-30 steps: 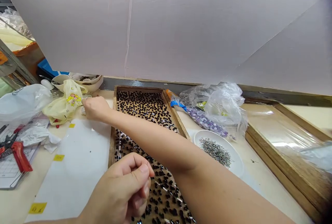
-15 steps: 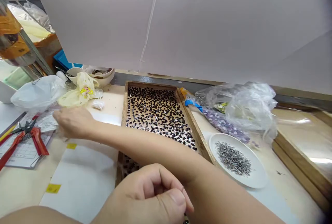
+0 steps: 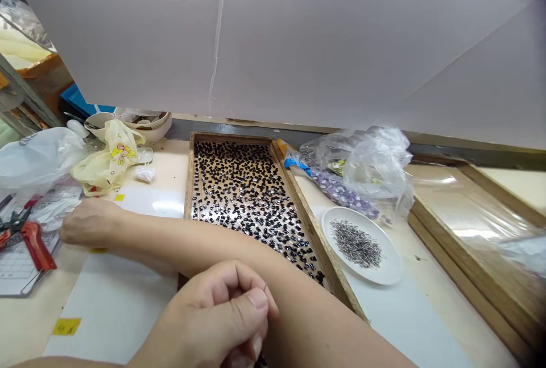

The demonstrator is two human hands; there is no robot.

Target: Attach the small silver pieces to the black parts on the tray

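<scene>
My right arm reaches across to the left, over the wooden-framed tray (image 3: pixel 310 214) of small black pieces. At its end, my right hand (image 3: pixel 87 224) is curled closed beside a clear plastic bag (image 3: pixel 55 213) and red-handled pliers (image 3: pixel 37 243); its fingertips are hidden. In the lower middle, my left hand (image 3: pixel 213 314) is closed in front of the right forearm, thumb pressed against the index finger. A fine dark tip shows at that pinch, too small to name. A white plate (image 3: pixel 392 271) of thin metal pins (image 3: pixel 356 243) stands right of the tray.
A yellow bag (image 3: pixel 102 163), a small white packet (image 3: pixel 145 174) and white bowls (image 3: pixel 160 129) sit at the back left. Behind the plate lie a bag of purple chips (image 3: pixel 341 191) and crumpled clear plastic (image 3: pixel 375 157). More wooden frames (image 3: pixel 460 260) are stacked at right.
My view has turned to the right, so everything sits further left. My right hand has moved left and nearer, away from the yellow bag. The left hand keeps its pinch.
</scene>
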